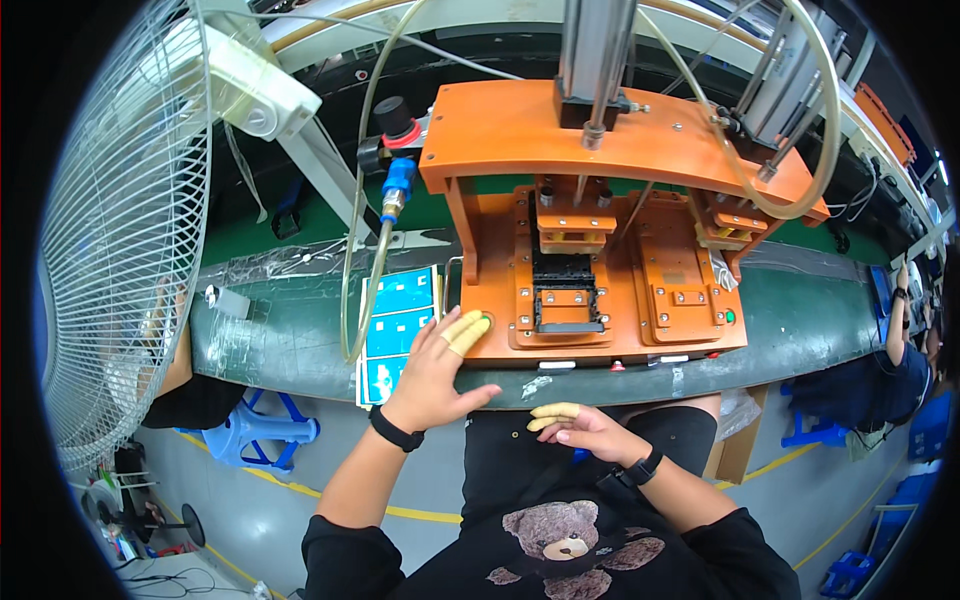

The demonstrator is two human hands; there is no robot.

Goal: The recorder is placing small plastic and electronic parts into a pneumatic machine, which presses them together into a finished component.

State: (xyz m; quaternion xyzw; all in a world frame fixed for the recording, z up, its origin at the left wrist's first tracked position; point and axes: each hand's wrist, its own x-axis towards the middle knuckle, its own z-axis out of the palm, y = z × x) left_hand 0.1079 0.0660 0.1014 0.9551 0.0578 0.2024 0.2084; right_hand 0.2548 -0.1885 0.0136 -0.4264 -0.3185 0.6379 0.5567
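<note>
A big white fan [120,240] fills the 9 o'clock side of my view, its wire cage bulging toward me. Across the middle runs the green surface [800,320], curving from 9 to 3 o'clock. On it, at the centre, stands the orange press [600,150], a jig with a thick top plate, two steel cylinders rising toward 12 o'clock, and a base plate below. In the base, a black nest [565,290] sits in the left station, and a second orange station lies just beside it toward 3 o'clock. A clear hose [352,270] loops down from the regulator [397,125] at 11 o'clock of the press and hangs over the surface edge. Blue sheets [395,330] lie flat on the surface just to the 9 o'clock side of the press. A blue stool [255,425] stands on the floor under the surface at 8 o'clock. Another person in dark blue sits far off at 3 o'clock.

My left hand [430,380] is open, grasping nothing, its yellow-capped fingers [462,333] stretched out and pressing the green button [486,322] at the front left corner of the press base. My right hand [585,428] hangs loosely curled near my lap at 6 o'clock, below the surface edge, holding nothing, with yellow caps on two fingers. Both wrists wear black bands.
</note>
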